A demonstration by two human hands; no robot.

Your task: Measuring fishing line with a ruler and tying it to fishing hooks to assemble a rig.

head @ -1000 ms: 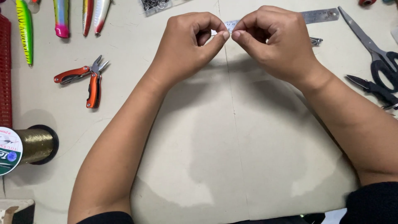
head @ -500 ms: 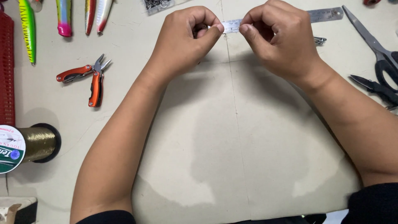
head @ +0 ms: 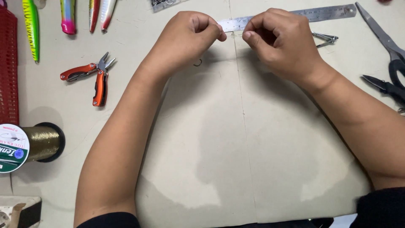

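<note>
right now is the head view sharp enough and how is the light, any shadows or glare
Head view: mostly sharp, light even and soft from above. Faint shadows lie under the left hand and right hand on the beige mat. The steel ruler shows a dull sheen, no harsh glare. Whatever the fingertips pinch is too small to make out. The spool of gold line is cut by the left edge.

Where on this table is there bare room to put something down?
The widest bare patch is the tan sheet between the two forearms. A smaller one lies between the orange pliers and the thread spool. The far edge is crowded: lures, steel ruler, both hands. Scissors fill the right side.
</note>
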